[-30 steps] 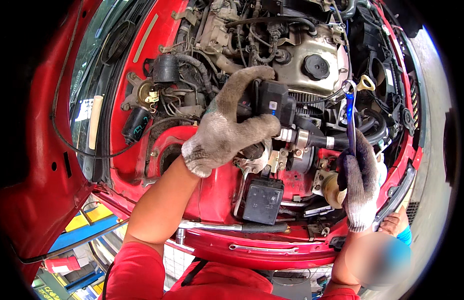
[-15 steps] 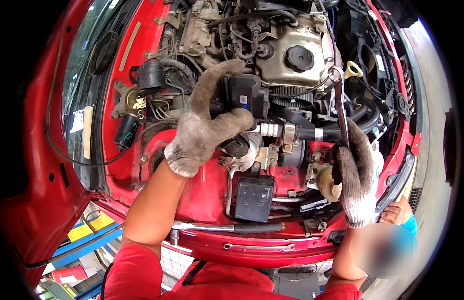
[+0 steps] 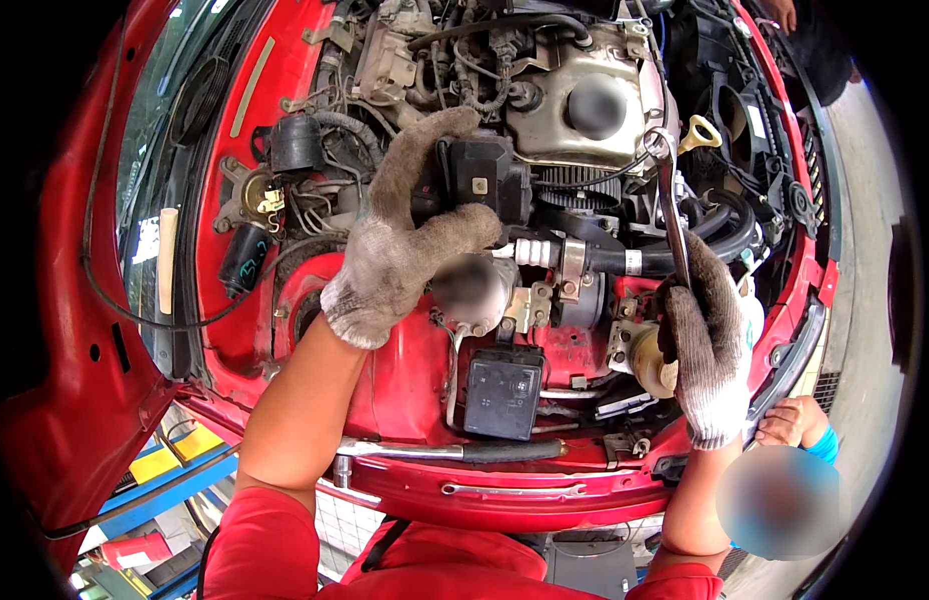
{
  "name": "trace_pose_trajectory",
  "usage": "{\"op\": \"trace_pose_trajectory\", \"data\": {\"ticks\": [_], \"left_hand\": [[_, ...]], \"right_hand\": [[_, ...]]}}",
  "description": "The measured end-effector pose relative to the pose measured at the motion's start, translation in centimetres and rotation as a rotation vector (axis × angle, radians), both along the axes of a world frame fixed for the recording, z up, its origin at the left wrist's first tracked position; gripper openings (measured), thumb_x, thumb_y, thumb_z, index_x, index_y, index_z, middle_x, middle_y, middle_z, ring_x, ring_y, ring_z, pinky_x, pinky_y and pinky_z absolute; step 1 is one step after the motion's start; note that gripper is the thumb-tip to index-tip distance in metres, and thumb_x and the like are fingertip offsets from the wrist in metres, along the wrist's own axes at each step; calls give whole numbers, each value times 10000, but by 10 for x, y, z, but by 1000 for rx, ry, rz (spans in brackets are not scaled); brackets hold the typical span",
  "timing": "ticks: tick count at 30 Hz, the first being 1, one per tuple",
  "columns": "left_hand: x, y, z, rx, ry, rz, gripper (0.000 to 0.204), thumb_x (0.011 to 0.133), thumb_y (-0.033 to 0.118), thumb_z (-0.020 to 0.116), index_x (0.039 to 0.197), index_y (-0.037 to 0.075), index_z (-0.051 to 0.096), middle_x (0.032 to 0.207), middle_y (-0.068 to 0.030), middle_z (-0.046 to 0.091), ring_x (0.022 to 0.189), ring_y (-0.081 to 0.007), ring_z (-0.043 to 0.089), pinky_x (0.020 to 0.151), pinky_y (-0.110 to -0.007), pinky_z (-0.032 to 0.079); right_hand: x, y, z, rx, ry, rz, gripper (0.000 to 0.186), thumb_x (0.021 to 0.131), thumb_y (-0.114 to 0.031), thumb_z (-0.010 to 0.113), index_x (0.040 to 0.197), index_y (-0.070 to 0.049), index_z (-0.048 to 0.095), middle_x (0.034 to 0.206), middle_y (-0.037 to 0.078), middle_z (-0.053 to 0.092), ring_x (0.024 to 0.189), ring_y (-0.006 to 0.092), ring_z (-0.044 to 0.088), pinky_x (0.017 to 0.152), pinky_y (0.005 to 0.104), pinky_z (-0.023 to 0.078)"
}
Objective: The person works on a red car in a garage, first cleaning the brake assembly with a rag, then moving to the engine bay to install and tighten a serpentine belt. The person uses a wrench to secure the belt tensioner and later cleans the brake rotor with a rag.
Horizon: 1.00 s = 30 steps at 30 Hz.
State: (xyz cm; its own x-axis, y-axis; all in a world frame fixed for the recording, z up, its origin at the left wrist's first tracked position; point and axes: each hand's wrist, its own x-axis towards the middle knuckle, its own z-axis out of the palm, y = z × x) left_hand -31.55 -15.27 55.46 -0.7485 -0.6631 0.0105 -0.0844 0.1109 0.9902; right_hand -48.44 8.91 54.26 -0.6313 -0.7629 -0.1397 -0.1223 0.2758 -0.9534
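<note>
Left hand, grey-gloved — thumb and fingers spread wide about black plastic box; contact unclear. Right hand, grey-gloved, grips slim silver ring-ended metal wrench — ring end near cream loop-shaped handle. Second silver metal wrench lies along red metal front edge.

I'm counting two gloved hands: the left hand is showing left of the frame's centre, the right hand to the right of it. Two wrenches are gleaming, a raised wrench at centre right and a flat wrench at lower centre. One long bar tool is lying at lower centre. Two black boxes are sitting there, an upper box near the centre and a lower box beneath it. One bystander's bare hand is resting at lower right; two yellow panels are showing at lower left.
</note>
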Motion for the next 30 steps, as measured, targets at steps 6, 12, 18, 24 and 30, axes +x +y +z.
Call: {"op": "trace_pose_trajectory", "data": {"ticks": [6,12,18,24,30], "left_hand": [[2,-1,-13,-484,-28,-29,704,735,78,758,1400,46,529,1304,-109,606,1142,-216,631,1003,-344,513],[-2,13,-18,-498,106,-143,831,731,28,802,1481,-5,446,1437,-148,545,1257,-228,576,1068,-347,485],[-1,-2,-15,-1008,-26,-199,760,740,-22,764,1458,9,518,1358,-131,635,1142,-229,645,959,-342,524],[2,1,-24,-924,35,-291,725,728,-31,769,1418,9,553,1321,-160,654,1111,-257,676,940,-355,540],[-3,6,-27,-760,90,-411,656,742,-54,761,1372,5,589,1291,-176,660,1127,-262,676,950,-360,555]], "right_hand": [[-5,6,-7,56,241,25,501,882,110,578,1379,64,547,1285,226,603,936,229,624,886,310,523],[-6,5,-3,152,131,-73,429,962,-19,613,1378,65,551,1303,166,620,1091,164,613,955,305,501],[-7,-3,-6,83,63,-79,463,936,40,516,1398,32,546,1106,86,649,998,142,613,935,291,491],[-12,5,-5,261,0,-60,413,987,-5,529,1398,3,567,1103,38,662,870,76,568,756,217,473],[-6,8,-19,236,161,-68,457,993,-61,580,1449,-68,565,1140,20,666,928,64,589,735,184,457]]}}
